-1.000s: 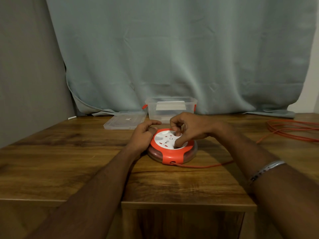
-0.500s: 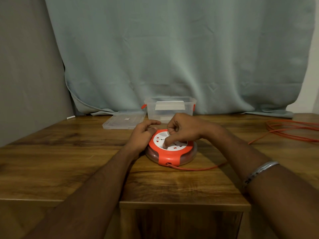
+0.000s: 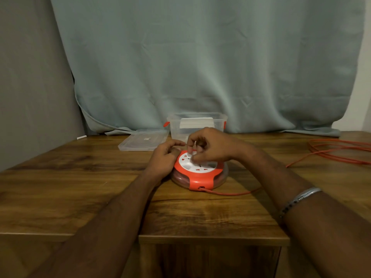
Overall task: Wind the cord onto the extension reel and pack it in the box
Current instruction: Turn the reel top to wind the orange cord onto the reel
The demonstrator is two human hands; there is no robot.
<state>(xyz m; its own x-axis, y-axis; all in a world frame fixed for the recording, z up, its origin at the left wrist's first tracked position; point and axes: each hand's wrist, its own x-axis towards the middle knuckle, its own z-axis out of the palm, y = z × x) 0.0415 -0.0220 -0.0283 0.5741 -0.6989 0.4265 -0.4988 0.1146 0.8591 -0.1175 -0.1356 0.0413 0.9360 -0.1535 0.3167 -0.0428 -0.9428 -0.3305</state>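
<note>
The orange and white extension reel (image 3: 201,173) lies flat on the wooden table (image 3: 80,181). My left hand (image 3: 163,159) grips its left rim. My right hand (image 3: 208,146) is over the white socket face with curled fingers pinching the small winding knob near the far left of the face. The orange cord (image 3: 230,193) leaves the reel's front opening, runs right and ends in loose loops (image 3: 339,151) at the far right. The clear plastic box (image 3: 197,125) stands open just behind the reel.
The box's clear lid (image 3: 143,140) lies flat to the left of the box. A grey curtain (image 3: 200,67) hangs behind the table. A small white object (image 3: 81,137) lies at the back left by the wall.
My right hand has swung round the reel's face from the near right to the far left, turning it. The cord on the table has drawn in a little. My left hand has stayed on the rim.
</note>
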